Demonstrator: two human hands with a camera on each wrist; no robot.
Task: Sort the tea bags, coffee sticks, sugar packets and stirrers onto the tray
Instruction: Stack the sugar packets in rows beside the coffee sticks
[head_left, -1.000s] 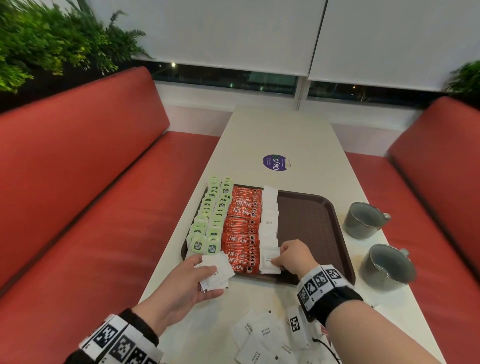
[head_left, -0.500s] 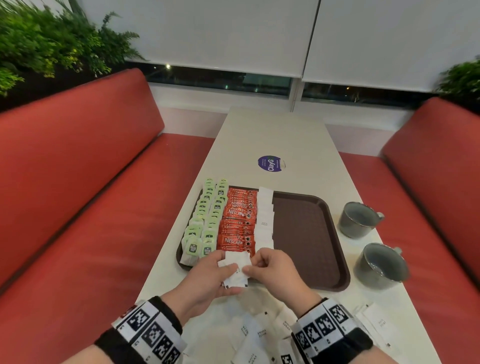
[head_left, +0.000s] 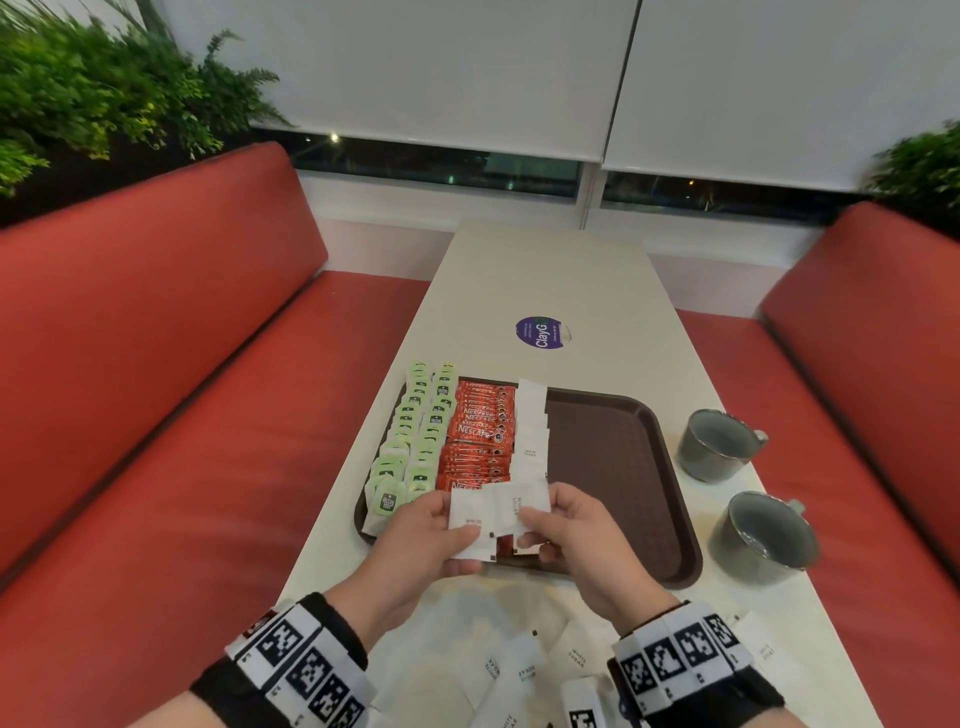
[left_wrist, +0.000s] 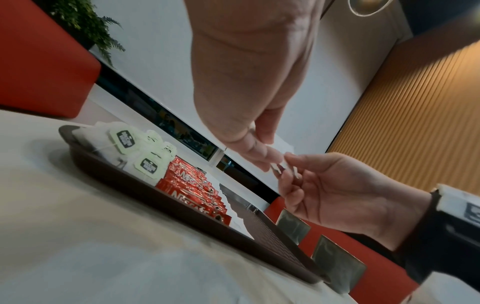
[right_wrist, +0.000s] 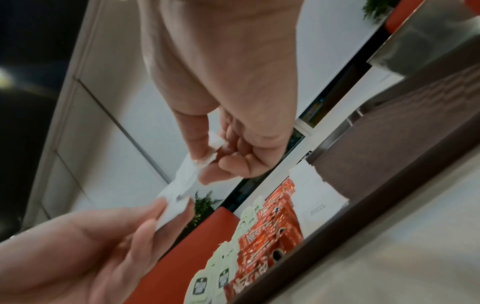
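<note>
A brown tray (head_left: 623, 467) holds two rows of green tea bags (head_left: 410, 441), a row of red coffee sticks (head_left: 478, 436) and a row of white sugar packets (head_left: 530, 436). Above the tray's near edge my left hand (head_left: 431, 535) holds a small stack of white sugar packets (head_left: 493, 512). My right hand (head_left: 566, 525) pinches the right end of that stack. In the right wrist view thumb and fingers grip a packet (right_wrist: 205, 160), and the left hand (right_wrist: 103, 236) holds its other end. More sugar packets (head_left: 519, 670) lie loose on the table between my wrists.
Two grey mugs (head_left: 719, 444) (head_left: 763, 535) stand right of the tray. A purple round sticker (head_left: 539, 332) lies farther up the white table (head_left: 545, 270). Red benches (head_left: 156, 415) run along both sides, with plants behind them.
My right hand left the sugar row on the tray and came to the packets in my left hand. Both hands now hold the stack together, a little farther forward over the tray edge.
</note>
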